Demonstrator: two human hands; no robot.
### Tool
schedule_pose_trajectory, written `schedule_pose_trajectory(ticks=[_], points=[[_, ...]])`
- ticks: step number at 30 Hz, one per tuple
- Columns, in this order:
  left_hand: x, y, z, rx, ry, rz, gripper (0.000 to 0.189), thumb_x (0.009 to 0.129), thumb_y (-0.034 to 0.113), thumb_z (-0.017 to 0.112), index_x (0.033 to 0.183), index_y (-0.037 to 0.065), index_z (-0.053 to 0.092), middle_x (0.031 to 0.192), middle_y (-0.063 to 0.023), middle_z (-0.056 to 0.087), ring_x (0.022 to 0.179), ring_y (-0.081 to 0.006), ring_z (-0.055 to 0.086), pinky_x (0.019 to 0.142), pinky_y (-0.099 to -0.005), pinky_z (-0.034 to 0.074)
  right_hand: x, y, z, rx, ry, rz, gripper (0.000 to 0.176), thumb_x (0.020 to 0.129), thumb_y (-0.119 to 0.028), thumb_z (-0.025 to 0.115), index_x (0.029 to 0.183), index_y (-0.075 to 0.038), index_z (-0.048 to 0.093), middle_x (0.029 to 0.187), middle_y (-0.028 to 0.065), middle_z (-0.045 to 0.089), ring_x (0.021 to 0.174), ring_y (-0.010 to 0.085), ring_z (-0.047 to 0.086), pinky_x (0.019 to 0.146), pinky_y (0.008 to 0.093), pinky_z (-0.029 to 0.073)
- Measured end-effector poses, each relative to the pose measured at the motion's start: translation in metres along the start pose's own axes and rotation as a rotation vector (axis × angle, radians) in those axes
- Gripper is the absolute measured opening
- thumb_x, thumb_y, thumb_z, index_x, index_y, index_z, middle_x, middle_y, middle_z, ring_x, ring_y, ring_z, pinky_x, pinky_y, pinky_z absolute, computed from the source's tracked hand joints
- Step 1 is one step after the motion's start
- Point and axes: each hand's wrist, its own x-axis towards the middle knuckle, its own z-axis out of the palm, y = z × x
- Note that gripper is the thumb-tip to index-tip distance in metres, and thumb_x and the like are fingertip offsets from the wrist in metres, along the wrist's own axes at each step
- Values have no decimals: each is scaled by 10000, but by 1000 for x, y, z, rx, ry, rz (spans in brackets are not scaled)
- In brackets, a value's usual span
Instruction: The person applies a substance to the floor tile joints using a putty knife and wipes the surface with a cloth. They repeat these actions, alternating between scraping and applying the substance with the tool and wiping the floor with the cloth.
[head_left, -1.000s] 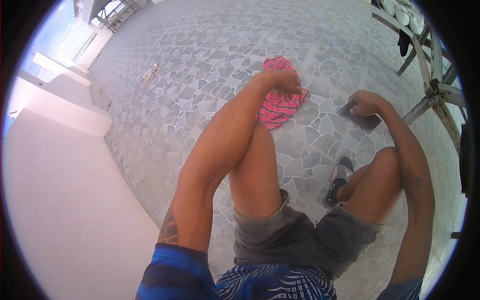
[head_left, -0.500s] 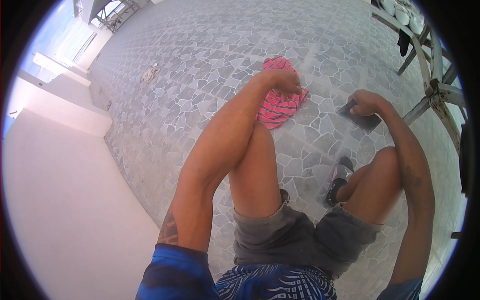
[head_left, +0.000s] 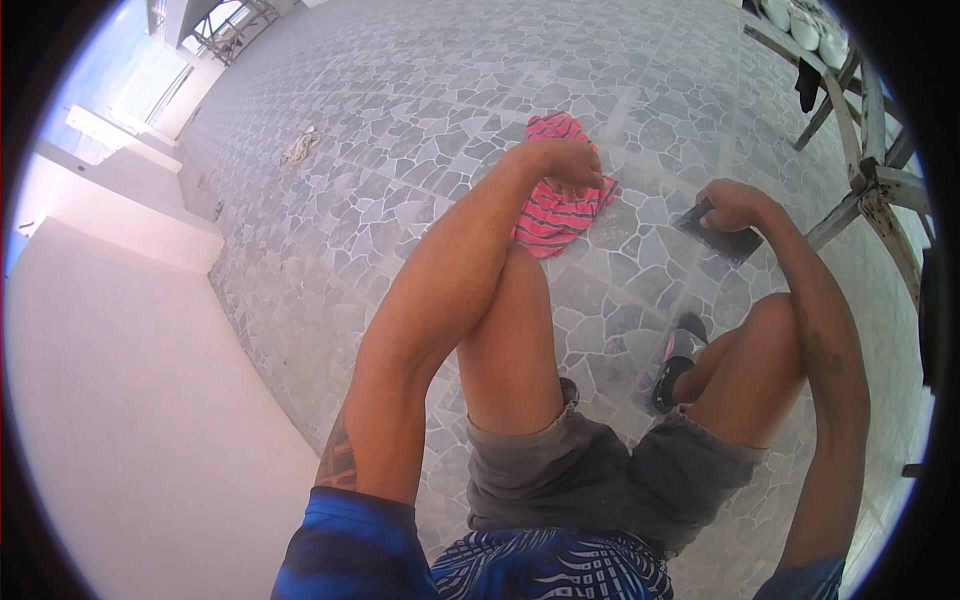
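Observation:
A pink cloth with dark stripes (head_left: 562, 222) hangs or lies below my left hand (head_left: 572, 167), over the stone-patterned floor. My left hand is closed on it, its fingers curled at the cloth's upper part. At the right, my right hand (head_left: 733, 207) grips a dark flat tool (head_left: 728, 240), whose face is turned toward the floor; its handle is mostly hidden by the fingers. The two hands are apart, both in front of my bent knees.
A pale crumpled rag (head_left: 300, 147) lies on the patterned floor (head_left: 400, 150) at the left. A white wall (head_left: 120, 400) runs along the left side. Wooden scaffolding (head_left: 868, 180) stands at the right, with a dark cloth (head_left: 806, 85) hanging on it.

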Motion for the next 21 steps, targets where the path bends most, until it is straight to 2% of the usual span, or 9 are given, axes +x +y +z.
schedule_pose_trajectory(ticks=[10,21], points=[[9,-7,1,-3,-22,3,409,939,383,545,1056,18,687,870,-123,733,790,-210,714,698,-341,563,4,5,4,-4,2,2,373,746,-193,710,1068,-6,691,954,231,694,918,374,666,814,433,504],[6,-5,1,-9,-9,-1,397,933,381,547,1018,22,691,862,-122,733,782,-205,713,694,-336,561,1,1,1,-5,-10,7,410,752,-195,710,1113,-3,683,1018,234,693,969,373,663,854,424,505]])
